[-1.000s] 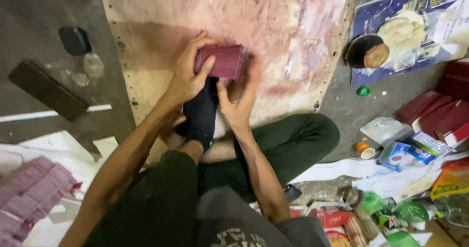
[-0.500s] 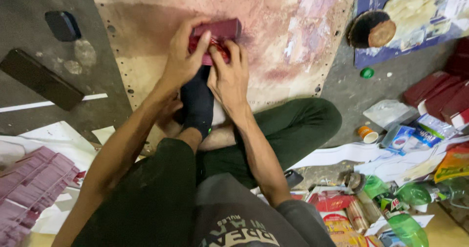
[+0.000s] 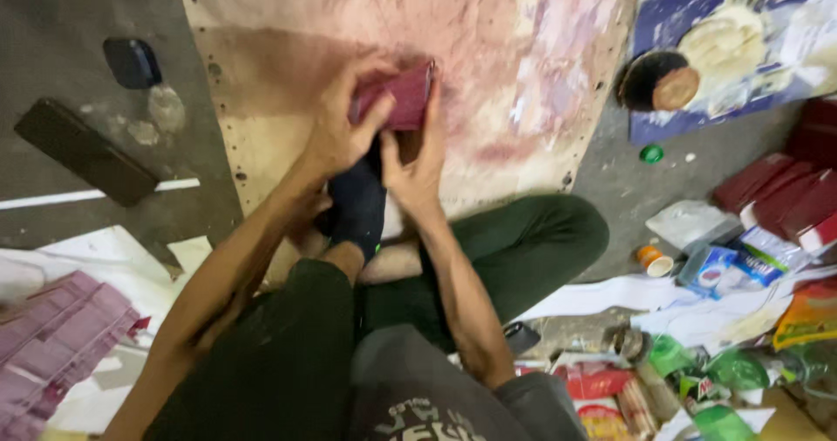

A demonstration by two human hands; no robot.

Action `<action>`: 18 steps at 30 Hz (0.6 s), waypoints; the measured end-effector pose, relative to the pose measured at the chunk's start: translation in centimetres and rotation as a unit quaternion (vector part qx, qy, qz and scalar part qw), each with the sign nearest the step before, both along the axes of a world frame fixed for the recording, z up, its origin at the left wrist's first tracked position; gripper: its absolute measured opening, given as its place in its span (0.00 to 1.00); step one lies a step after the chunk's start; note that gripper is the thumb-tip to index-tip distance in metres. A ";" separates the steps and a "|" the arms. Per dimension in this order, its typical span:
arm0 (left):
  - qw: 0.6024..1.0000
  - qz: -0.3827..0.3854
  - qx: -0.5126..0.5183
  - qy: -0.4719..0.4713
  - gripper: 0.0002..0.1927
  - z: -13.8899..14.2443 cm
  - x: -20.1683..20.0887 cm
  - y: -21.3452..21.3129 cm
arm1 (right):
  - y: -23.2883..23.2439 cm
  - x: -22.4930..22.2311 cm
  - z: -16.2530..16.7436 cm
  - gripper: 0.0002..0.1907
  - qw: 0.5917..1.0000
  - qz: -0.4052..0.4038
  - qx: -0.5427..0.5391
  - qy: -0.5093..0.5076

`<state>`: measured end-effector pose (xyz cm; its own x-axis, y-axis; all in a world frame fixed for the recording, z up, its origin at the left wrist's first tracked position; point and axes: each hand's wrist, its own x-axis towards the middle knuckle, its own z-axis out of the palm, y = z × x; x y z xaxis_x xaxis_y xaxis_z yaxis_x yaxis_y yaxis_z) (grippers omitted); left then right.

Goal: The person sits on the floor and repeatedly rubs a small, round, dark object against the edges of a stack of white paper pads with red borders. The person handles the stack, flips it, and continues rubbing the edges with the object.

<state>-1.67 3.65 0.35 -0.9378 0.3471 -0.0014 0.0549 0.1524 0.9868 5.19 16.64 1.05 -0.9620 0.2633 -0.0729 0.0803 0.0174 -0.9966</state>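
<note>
At the far left I saw a stack of pinkish-purple sheets point(image 3: 54, 345) lying on white paper, and above it a long dark flat bar point(image 3: 85, 151) on the grey floor, with a small dark rounded object point(image 3: 132, 62) further up.

Moving in, my left hand point(image 3: 336, 136) was curled around the left end of a small maroon box point(image 3: 403, 97), fingers wrapped over its near edge and gripping it. The box sat above a stained wooden board point(image 3: 514, 49), held between both hands, directly above my dark-socked foot point(image 3: 356, 206). My right hand point(image 3: 417, 166) pressed against the box from below and from its right side, fingers up along its end, also closed on it. So the box was clasped from both sides, left hand slightly higher, right hand underneath.

My legs in dark green trousers point(image 3: 523, 249) were folded beneath.

To the right, a dark round bowl point(image 3: 649, 79) rested on a blue sheet point(image 3: 663, 23), a small green cap point(image 3: 651, 153) lay on the floor, and further right stood a row of maroon boxes point(image 3: 785, 193) above a litter of packets and green bottles point(image 3: 724, 380).
</note>
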 end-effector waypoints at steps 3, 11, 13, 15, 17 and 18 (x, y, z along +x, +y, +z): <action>0.998 -0.012 -0.064 0.004 0.15 0.0 0.1 0.0 | 0.1 0.2 0.1 0.46 0.995 -0.023 0.102 -0.001; 0.997 -0.002 -0.070 0.033 0.18 -0.7 0.8 -0.1 | 0.4 1.5 -0.7 0.44 0.990 -0.024 -0.138 -0.007; 0.997 0.008 -0.073 0.023 0.18 -0.8 0.9 -0.1 | 0.4 1.8 -0.9 0.44 0.993 -0.023 -0.084 -0.075; 0.997 0.010 -0.071 -0.038 0.18 -0.7 1.0 0.0 | 0.5 2.0 -0.9 0.43 0.996 -0.025 0.022 -0.085; 0.998 0.006 -0.059 -0.020 0.18 -1.0 1.2 0.0 | 0.6 2.3 -1.0 0.40 0.984 -0.016 0.179 0.012; 0.998 0.006 -0.055 -0.012 0.18 -1.0 1.2 0.0 | 0.6 2.3 -1.1 0.41 0.983 -0.016 0.183 0.015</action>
<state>-0.43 3.62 -0.69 -0.9409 0.3331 -0.0607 0.0298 0.2601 0.9651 7.51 17.25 -0.01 -0.9529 0.2972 0.0604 0.0580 0.3739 -0.9257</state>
